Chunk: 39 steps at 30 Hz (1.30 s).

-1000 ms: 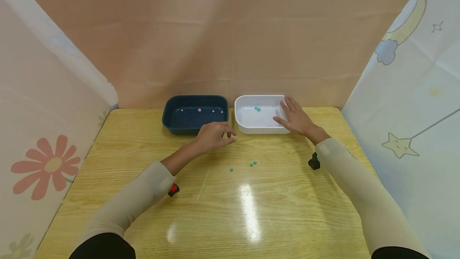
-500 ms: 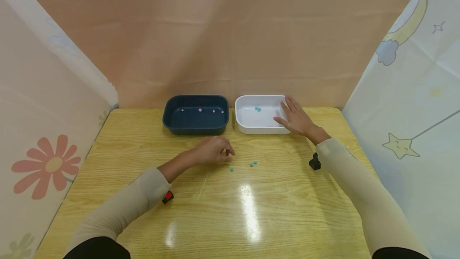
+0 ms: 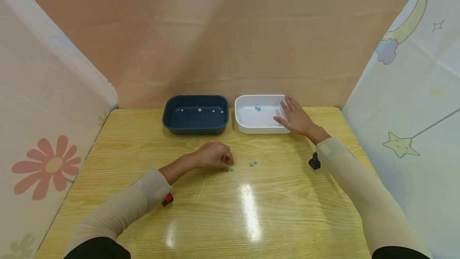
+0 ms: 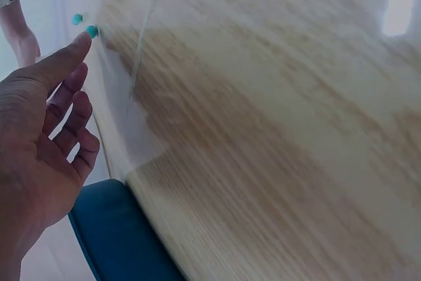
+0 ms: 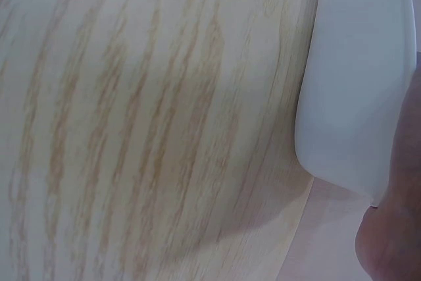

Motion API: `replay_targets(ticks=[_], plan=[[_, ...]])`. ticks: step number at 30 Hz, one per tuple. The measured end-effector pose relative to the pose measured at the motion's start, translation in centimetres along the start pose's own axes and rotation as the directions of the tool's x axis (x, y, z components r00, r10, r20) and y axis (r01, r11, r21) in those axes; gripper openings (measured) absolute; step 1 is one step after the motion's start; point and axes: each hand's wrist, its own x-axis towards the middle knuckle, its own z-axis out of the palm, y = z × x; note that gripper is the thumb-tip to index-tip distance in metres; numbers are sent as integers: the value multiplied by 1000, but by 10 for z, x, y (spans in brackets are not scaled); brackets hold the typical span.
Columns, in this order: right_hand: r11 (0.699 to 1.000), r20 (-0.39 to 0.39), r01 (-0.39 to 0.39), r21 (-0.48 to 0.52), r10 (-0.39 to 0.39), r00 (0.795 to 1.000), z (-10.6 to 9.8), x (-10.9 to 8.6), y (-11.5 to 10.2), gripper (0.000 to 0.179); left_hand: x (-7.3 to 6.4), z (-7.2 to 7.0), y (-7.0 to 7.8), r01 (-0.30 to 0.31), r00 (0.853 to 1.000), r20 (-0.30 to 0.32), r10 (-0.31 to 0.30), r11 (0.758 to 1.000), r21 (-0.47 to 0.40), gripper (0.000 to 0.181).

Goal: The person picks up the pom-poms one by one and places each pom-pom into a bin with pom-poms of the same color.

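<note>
My left hand is low over the table, fingers loosely bent, its tips right beside a small teal ball. In the left wrist view, the thumb tip overlaps the edge of a teal ball. Two more teal balls lie a little to the right. The right hand rests on the right end of a white tray, fingers spread over its rim. Inside that tray are two teal balls. In the right wrist view, part of the hand touches the white tray's wall.
A dark blue tray stands left of the white one, with several small pink balls in it. Both stand at the back of the wooden table, before a tan backdrop. Patterned sheets flank the sides.
My left hand has come from the front edge of the dark blue tray toward me, down to the nearest teal ball. The right hand stays on the white tray.
</note>
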Motion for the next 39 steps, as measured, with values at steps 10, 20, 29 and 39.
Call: replay_targets(ticks=[10,20,29,39], plan=[[1000,-8,-1,-1,1,1000,0,1,-1,92,4,7,-5,18,999,44,-15,997,-71,10],[1000,-13,0,2,0,1000,1,1,-3,92,4,9,-4,32,998,61,-26,995,-97,4],[1000,-8,-5,-7,5,1000,2,0,-1,89,5,11,-3,15,997,74,-8,996,-91,3],[1000,-9,-3,-4,3,1000,0,0,-1,90,7,13,-3,-14,998,56,19,996,-89,5]])
